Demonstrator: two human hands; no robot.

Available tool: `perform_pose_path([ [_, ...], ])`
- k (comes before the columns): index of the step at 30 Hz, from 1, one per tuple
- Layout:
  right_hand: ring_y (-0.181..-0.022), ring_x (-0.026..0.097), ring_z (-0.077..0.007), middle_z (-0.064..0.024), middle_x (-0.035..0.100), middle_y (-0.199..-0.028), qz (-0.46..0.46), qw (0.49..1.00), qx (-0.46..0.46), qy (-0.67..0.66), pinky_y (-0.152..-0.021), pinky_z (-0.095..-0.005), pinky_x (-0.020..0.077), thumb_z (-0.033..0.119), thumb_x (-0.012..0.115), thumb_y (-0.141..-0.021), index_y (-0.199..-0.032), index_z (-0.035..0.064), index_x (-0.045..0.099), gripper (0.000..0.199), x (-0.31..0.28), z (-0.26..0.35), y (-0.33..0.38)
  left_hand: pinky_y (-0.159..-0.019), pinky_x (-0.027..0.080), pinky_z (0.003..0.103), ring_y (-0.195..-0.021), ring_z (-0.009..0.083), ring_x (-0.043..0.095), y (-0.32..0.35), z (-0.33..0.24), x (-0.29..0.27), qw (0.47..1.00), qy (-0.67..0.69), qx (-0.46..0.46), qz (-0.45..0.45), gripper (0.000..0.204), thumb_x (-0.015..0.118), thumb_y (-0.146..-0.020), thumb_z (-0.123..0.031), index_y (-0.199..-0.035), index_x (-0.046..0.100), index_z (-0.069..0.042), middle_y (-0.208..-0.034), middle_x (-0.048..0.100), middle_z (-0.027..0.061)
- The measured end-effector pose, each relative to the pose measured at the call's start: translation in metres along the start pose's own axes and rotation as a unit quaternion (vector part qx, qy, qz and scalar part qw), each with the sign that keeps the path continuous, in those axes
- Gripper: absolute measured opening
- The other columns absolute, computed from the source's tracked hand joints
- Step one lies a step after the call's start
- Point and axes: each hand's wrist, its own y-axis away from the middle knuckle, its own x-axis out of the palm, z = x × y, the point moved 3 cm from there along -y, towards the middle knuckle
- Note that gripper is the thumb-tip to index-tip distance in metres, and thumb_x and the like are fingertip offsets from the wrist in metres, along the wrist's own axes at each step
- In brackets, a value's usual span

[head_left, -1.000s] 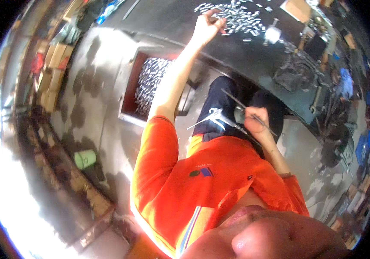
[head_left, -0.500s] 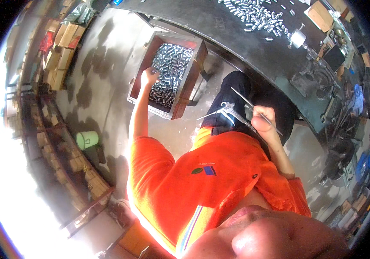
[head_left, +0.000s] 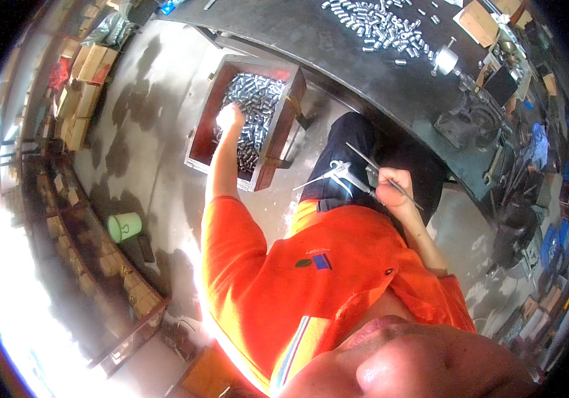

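Observation:
My left hand (head_left: 230, 118) is over the left part of a wooden box (head_left: 201, 140) heaped with short shiny metal cylinders (head_left: 256, 109). Its fingers look curled in; whatever they hold is hidden. In front of my right thigh, my right hand (head_left: 396, 187) is closed around a thin metal rod (head_left: 363, 155), which slants up to the left and sticks out on both sides of the fist. An air blow gun (head_left: 341, 172) with a thin nozzle is beside this hand, over my dark trousers; whether the fingers also grip its rear end cannot be told.
A dark workbench (head_left: 298, 46) runs along the far side, bearing a pile of metal cylinders (head_left: 380, 30) and a silver fixture (head_left: 445, 61). Tools and a wrench (head_left: 494, 166) lie at right. Cardboard boxes (head_left: 89, 83) and a green bucket (head_left: 124, 227) stand at left.
The whole view has shifted a little, moving the box and bench leftward in the picture. My left hand is slightly further right over the box. My right hand keeps the rod at a similar slant.

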Motion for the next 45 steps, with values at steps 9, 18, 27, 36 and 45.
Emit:
perform_pose_path([
  [9,-0.053,0.028,-0.0056,0.0017,0.027,-0.053,0.003,1.0,-0.001,-0.012,-0.047,-0.0261,0.0221,0.01,0.053,-0.061,-0.055,0.0056,0.032,0.022,-0.001,0.001,0.0,-0.076,0.05,0.039,-0.088,0.0316,0.063,0.011,0.008,-0.006,0.997,-0.01,0.061,-0.039,0.02,0.053,-0.075,-0.017,-0.09,0.062,-0.007,-0.093,0.064,0.0168],
  [18,-0.052,0.027,-0.0052,0.0023,0.026,-0.052,0.009,1.0,0.009,-0.021,-0.046,-0.026,0.0212,0.003,0.051,-0.059,-0.054,0.0057,0.031,0.02,0.001,-0.003,-0.004,-0.07,0.051,0.043,-0.078,0.0344,0.064,0.011,0.011,-0.013,0.99,0.057,0.109,-0.066,0.017,0.054,-0.074,-0.018,-0.085,0.06,-0.007,-0.082,0.064,0.0178],
  [27,-0.053,0.028,-0.0046,0.0037,0.027,-0.053,0.014,1.0,0.016,-0.013,-0.047,-0.0258,0.0211,0.004,0.051,-0.059,-0.054,0.006,0.032,0.02,0.003,-0.007,-0.004,-0.08,0.049,0.039,-0.095,0.0278,0.061,0.015,0.008,0.006,0.984,-0.028,0.145,0.098,0.025,0.061,-0.074,-0.026,-0.098,0.063,-0.019,-0.101,0.064,0.0093],
  [36,-0.055,0.032,-0.0065,0.0028,0.03,-0.054,0.013,1.0,0.009,-0.015,-0.048,-0.0257,0.0246,0.017,0.054,-0.061,-0.056,0.0061,0.037,0.021,0.004,-0.013,-0.001,-0.078,0.05,0.04,-0.09,0.0286,0.063,0.008,-0.016,-0.006,0.946,-0.137,0.277,0.097,0.019,0.057,-0.07,-0.012,-0.087,0.065,-0.01,-0.091,0.066,0.0138],
  [45,-0.051,0.031,-0.0084,-0.0035,0.028,-0.051,0.006,0.996,-0.089,-0.006,-0.045,-0.0301,0.027,0.011,0.054,-0.065,-0.057,0.0043,0.037,0.02,-0.006,-0.004,0.003,-0.08,0.048,0.043,-0.094,0.0315,0.06,-0.001,-0.017,0.003,0.936,-0.123,0.314,0.099,0.037,0.054,-0.068,-0.015,-0.104,0.058,-0.011,-0.101,0.062,0.0131],
])
